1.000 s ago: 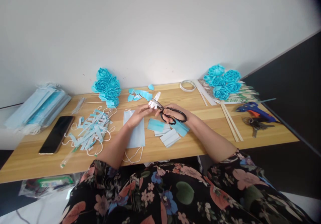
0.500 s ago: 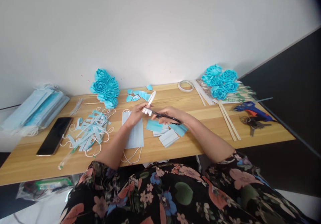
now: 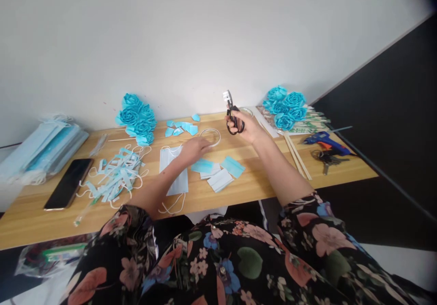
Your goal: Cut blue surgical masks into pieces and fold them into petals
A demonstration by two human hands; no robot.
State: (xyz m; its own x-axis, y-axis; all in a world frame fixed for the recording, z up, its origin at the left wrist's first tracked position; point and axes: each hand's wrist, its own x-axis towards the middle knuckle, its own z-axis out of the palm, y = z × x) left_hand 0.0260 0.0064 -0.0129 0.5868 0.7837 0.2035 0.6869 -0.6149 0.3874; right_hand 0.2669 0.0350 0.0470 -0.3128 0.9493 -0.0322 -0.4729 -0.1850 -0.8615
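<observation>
My right hand (image 3: 246,127) is raised above the wooden table (image 3: 256,186), closed round the handles of black scissors (image 3: 232,114). Their blades point up, with a small white scrap at the tip. My left hand (image 3: 194,148) rests low on the table, its fingers pinched on a thin white strip (image 3: 213,136) that curls into a loop. It lies between a whole blue face mask (image 3: 171,173) and several cut mask pieces (image 3: 218,173).
Blue mask-fabric roses lie at the back left (image 3: 136,116) and back right (image 3: 285,104). Small blue petals (image 3: 180,128), a heap of cut strips (image 3: 116,175), a phone (image 3: 68,183) and stacked masks (image 3: 37,148) sit left. Wooden sticks (image 3: 297,155), a glue gun (image 3: 324,140) and keys (image 3: 327,157) sit right.
My right hand has lifted the scissors up and to the right, away from the strip. My left hand has dropped to the table with the white strip, which now curls free.
</observation>
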